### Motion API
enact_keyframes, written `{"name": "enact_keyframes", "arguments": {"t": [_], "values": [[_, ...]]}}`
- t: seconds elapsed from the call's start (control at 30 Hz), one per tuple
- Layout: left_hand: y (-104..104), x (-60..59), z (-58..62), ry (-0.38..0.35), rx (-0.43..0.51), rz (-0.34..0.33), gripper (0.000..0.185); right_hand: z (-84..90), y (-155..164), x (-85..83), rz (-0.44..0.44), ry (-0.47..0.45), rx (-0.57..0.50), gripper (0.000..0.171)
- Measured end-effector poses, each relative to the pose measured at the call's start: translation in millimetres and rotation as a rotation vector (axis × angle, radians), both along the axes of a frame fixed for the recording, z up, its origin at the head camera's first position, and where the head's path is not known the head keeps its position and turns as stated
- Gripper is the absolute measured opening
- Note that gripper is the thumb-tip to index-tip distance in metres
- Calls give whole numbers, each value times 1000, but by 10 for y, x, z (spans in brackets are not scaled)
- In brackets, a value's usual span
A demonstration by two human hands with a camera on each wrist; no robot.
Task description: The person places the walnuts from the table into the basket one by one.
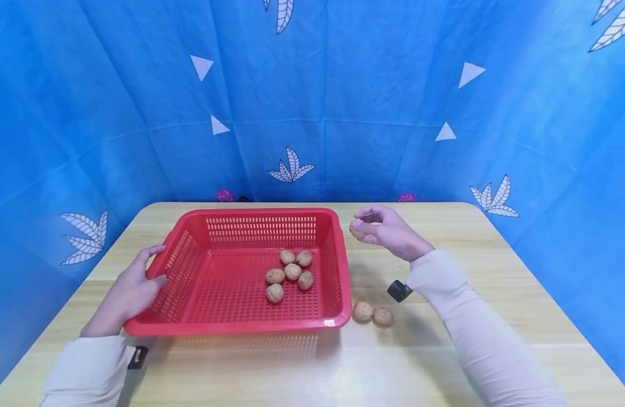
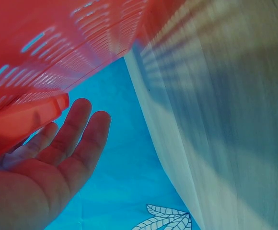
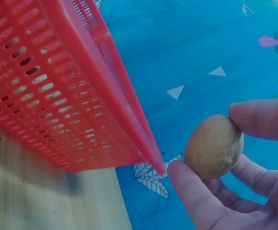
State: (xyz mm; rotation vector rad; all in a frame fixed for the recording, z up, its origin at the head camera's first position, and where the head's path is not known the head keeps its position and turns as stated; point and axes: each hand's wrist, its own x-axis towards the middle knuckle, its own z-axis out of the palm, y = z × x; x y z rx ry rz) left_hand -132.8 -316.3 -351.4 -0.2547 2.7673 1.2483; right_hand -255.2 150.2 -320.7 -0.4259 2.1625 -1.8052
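A red plastic basket (image 1: 236,329) with slotted walls stands on the table, with several walnuts (image 1: 292,272) grouped on the right part of its floor. My left hand (image 1: 132,289) holds the basket's left rim, thumb over the inner side. In the left wrist view, other fingers (image 2: 88,143) extend beneath the rim outside the wall. Just beyond the basket's right rim, my right hand (image 1: 393,234) pinches one walnut (image 3: 213,146) between thumb and fingertips, raised above the table. Two more walnuts (image 1: 373,314) lie side by side on the table near the basket's front right corner.
The pale wooden table (image 1: 424,373) reaches back to a blue patterned cloth (image 1: 343,102), which hangs behind it and along both sides. A black wrist strap piece (image 1: 399,290) sticks out below the right sleeve, and another (image 1: 138,357) beside the left sleeve.
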Motion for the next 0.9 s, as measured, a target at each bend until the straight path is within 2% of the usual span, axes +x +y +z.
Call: {"name": "enact_keyframes", "arguments": {"t": [0.2,0.37,0.53,0.9], "values": [[12,-8,5,6,0,1,85,85,-105,29,-10,29,-11,36],[13,-2,4,4,-3,5,85,105,-231,30,-6,45,-68,33],[16,14,-5,6,-7,6,86,109,-384,32,-4,23,-135,27],[4,13,-14,5,10,-2,86,59,-737,22,6,2,-137,24]]}}
